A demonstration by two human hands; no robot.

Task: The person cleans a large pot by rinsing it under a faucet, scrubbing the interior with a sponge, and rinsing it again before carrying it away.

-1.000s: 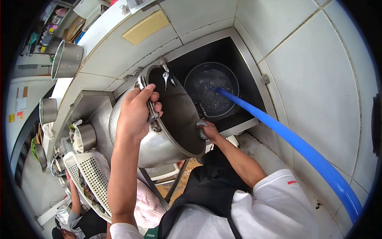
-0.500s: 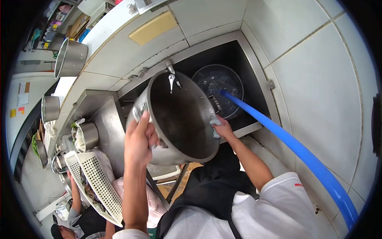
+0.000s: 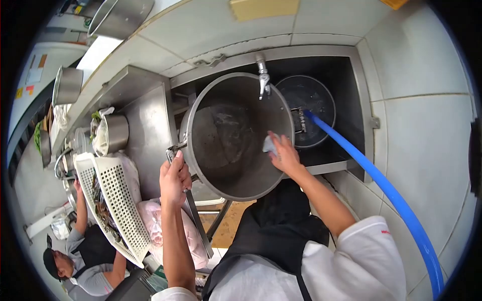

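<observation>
My left hand (image 3: 174, 181) is wrapped shut around the side handle of the large round stainless-steel pot (image 3: 236, 135), which sits tilted on its side over the dark recessed sink (image 3: 351, 100), mouth facing me. My right hand (image 3: 285, 155) reaches inside the rim, fingers pinched on a small pale scrubbing cloth (image 3: 269, 144) pressed to the inner wall. A blue hose (image 3: 381, 185) runs past my right arm into a smaller dark round pan (image 3: 311, 108) behind the pot, beneath the metal tap (image 3: 261, 75).
</observation>
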